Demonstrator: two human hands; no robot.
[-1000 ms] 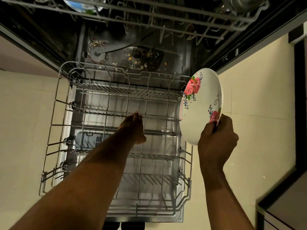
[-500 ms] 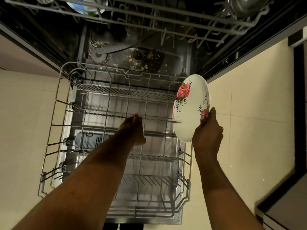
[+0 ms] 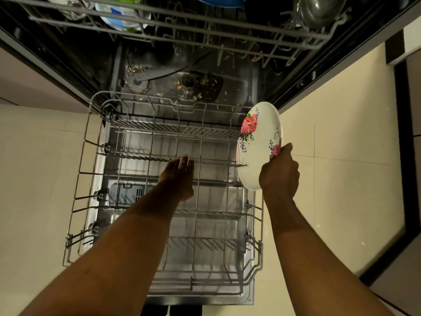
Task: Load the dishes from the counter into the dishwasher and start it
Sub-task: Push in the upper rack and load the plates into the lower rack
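Dishwasher point(image 3: 239, 87) seen from directly above, its door point(image 3: 200, 299) folded down flat over a pale tiled floor point(image 3: 341, 133). A wire lower rack point(image 3: 177, 132) is pulled fully out over the door. It holds no dishes and shows several rows of slanted tines running left to right. At the top of the view, an upper rack point(image 3: 227, 39) already holds crockery and a steel bowl point(image 3: 319, 10).

A white plate point(image 3: 257, 142) with pink roses and small blue sprigs stands almost on edge at the right side of the lower rack, level with the 2nd tine row from the back. The end of that row crosses in front of the plate's lower left edge; whether they touch cannot be told.

The right hand point(image 3: 279, 174) grips the plate by its lower right rim, thumb on the painted face, other fingers curled behind. The left hand point(image 3: 178, 176) reaches into the middle of the rack, fingers straight and close together, holding nothing, fingertips at the same tine row. Contact there is unclear.

Food scraps point(image 3: 196, 84) lie around the filter on the tub floor.

Judged from this, loading of the lower rack is just beginning, with this plate as its 1st item. The next move likely calls for shifting the plate left, lowering its edge between 2 tines, keeping it upright, and only then letting go.
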